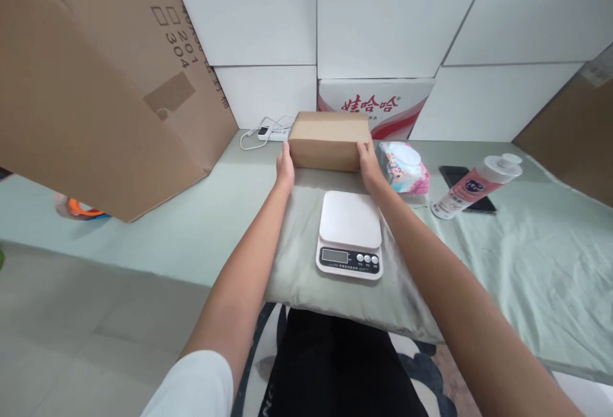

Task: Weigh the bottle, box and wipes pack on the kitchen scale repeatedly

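There is just one camera, worn on the person's head. It looks forward and down, close over the kitchen scale [350, 232], toward the white wall [373, 15].

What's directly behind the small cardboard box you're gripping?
Behind the small cardboard box, gripped by the left hand and right hand, stands a red-and-white printed carton; a white power strip pokes out left. The carton's lower part is hidden.

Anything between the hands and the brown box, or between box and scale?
Nothing visible. The left hand and right hand already grip the box by its ends; only bare cloth lies between it and the scale.
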A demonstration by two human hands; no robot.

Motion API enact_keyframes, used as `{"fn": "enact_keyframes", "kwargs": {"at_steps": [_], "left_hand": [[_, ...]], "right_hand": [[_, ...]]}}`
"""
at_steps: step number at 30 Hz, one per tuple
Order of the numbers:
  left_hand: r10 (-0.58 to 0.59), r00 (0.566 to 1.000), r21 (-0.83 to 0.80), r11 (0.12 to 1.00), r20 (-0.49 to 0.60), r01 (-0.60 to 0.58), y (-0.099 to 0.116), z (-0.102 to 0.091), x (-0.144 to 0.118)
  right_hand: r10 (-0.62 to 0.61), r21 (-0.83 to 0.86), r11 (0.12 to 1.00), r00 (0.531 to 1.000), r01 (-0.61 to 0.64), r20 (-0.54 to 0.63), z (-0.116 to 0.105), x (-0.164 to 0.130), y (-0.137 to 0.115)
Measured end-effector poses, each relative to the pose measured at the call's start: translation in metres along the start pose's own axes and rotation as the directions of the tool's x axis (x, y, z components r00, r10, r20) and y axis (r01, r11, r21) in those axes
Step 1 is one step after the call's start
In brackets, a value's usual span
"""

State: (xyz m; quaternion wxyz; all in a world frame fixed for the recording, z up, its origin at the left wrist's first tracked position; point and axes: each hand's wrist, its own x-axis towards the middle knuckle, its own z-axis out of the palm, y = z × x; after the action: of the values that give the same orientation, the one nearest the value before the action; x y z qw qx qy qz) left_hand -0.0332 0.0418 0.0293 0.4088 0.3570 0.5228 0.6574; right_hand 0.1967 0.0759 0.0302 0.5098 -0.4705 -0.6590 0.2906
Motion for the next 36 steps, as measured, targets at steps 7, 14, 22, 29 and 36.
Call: {"fn": "enact_keyframes", "kwargs": {"at_steps": [7, 14, 22, 29, 36], "left_hand": [[0.256, 0.949, -0.051, 0.967, 0.181, -0.251, 0.024, -0.024, -0.119], [0.207, 0.952, -0.035, 0.978, 0.223, -0.205, -0.013, -0.046, -0.225], [0.207, 0.959, -0.036, 0.978, 0.195, -0.204, -0.023, -0.046, -0.223], [0.278, 0.957, -0.038, 0.961, 0.083, -0.276, -0.017, -0.048, -0.226], [0.268, 0.949, -0.078, 0.956, -0.164, -0.283, -0.012, -0.053, -0.226]], "right_hand": [[-0.153, -0.094, 0.984, 0.988, 0.152, -0.010, -0.082, -0.088, -0.069], [-0.096, -0.066, 0.994, 0.989, 0.089, -0.113, -0.102, -0.208, -0.048], [-0.110, -0.019, 0.994, 0.985, 0.109, -0.134, -0.090, -0.211, -0.036], [-0.072, -0.105, 0.994, 0.945, 0.040, -0.320, -0.101, -0.223, -0.036], [0.170, 0.140, 0.984, 0.779, -0.106, -0.604, -0.115, -0.217, -0.031]]}}
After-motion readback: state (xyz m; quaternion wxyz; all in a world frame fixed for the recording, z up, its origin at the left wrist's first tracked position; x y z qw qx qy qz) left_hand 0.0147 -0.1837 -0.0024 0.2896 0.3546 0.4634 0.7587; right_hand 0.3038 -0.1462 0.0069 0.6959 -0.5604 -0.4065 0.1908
